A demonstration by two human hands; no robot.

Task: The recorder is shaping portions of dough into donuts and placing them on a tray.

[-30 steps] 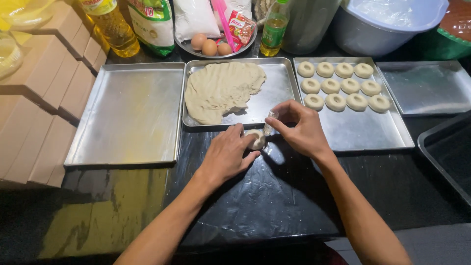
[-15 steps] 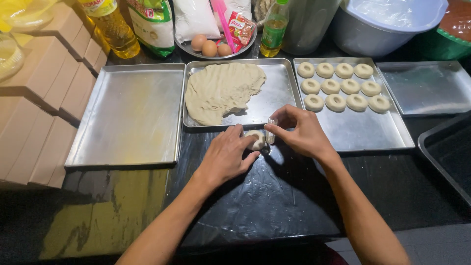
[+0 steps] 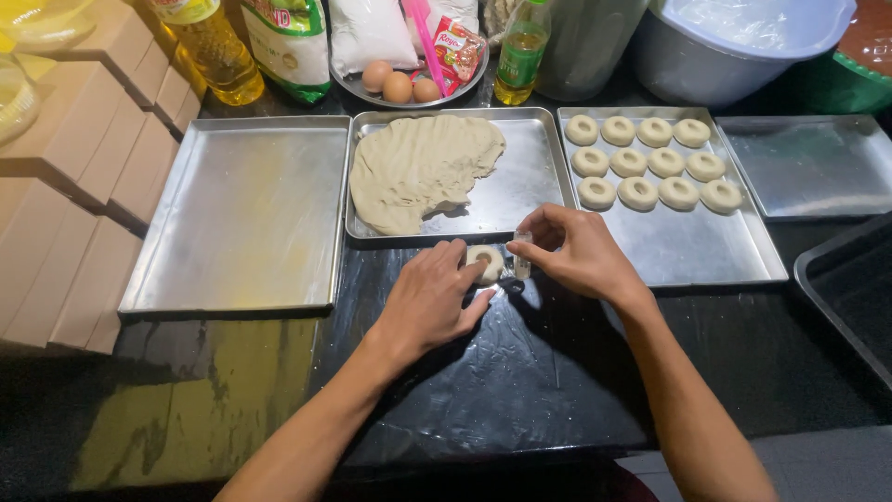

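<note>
A small ring of pale dough (image 3: 486, 261) lies on the black plastic-covered worktop (image 3: 520, 381), just in front of the middle tray. My left hand (image 3: 429, 299) rests beside it, fingertips touching its left side. My right hand (image 3: 576, 253) pinches a small clear tube-shaped cutter (image 3: 521, 257) upright just to the right of the ring. Behind them a metal tray (image 3: 530, 177) holds a flattened sheet of dough (image 3: 418, 167). To its right, a second metal tray (image 3: 706, 251) carries several shaped dough rings (image 3: 650, 163) in rows.
An empty metal tray (image 3: 242, 214) sits at the left, with cardboard boxes (image 3: 65, 186) beyond it. Oil bottles (image 3: 209, 46), a plate of eggs (image 3: 400, 85), bags and a large white tub (image 3: 743, 37) line the back. Two further trays (image 3: 818, 163) lie at the right.
My right hand has lifted the cutter out of the dough piece and moved it slightly right. The piece now shows a hole in its middle. My left hand stays beside it.
</note>
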